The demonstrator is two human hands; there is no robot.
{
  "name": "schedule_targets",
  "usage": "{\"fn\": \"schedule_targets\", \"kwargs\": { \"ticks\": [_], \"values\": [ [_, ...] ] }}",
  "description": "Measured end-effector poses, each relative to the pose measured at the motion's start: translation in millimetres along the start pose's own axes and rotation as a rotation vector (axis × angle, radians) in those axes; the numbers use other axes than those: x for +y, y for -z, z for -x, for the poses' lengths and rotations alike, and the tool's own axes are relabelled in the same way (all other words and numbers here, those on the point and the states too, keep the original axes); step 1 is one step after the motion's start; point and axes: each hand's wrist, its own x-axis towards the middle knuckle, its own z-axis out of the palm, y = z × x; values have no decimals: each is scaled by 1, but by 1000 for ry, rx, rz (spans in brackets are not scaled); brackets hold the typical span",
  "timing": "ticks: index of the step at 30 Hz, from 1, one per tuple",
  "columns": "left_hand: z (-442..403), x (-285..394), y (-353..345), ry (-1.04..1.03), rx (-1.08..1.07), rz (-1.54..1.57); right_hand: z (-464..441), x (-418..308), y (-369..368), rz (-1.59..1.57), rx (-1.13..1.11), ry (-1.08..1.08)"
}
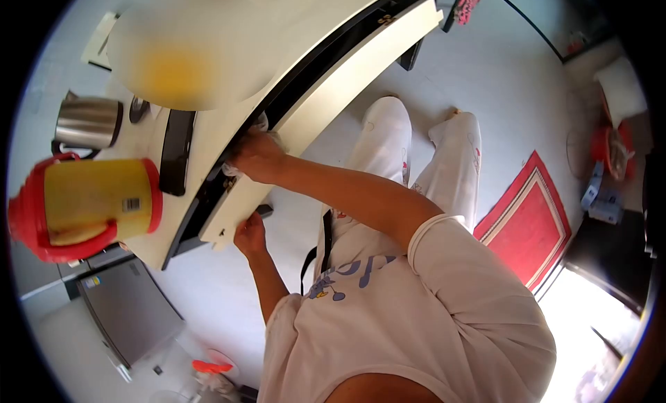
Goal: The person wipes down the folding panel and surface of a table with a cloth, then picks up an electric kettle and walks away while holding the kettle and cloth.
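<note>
A long drawer (361,63) with a white front stands pulled out from the white table (291,21); its inside is dark. My right hand (258,157) reaches into it, fingers closed around crumpled clear plastic (261,123), seemingly a bag, which shows on both sides of the hand. The fingertips are partly hidden. Near the drawer front's closer end is my left hand (250,235), its fingers curled against the panel's edge. Small brownish items (386,19) lie at the drawer's far end, too small to name.
On the table stand a yellow and red thermos jug (100,202), a steel kettle (89,122) and a black oblong object (178,153). A large blurred patch hides part of the tabletop. A grey fridge-like cabinet (132,309) stands at lower left; a red rug (531,226) lies right.
</note>
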Motion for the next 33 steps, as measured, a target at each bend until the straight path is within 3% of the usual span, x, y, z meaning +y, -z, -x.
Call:
{"fn": "schedule_targets", "kwargs": {
  "ticks": [3,19,22,25,31,33],
  "values": [
    [25,-4,-10,60,-20,-47,-1,42,78,28,-441,-226],
    [16,1,-24,69,166,-134,49,292,150,322,-359,-783],
    [13,1,-25,81,107,-141,61,324,144,281,-158,-783],
    [16,0,-33,86,213,-97,76,335,144,263,109,-690],
    [29,1,-32,94,194,-164,92,364,144,58,601,-618],
    [30,0,-31,97,191,-180,92,360,141,48,673,-674]
  ]
}}
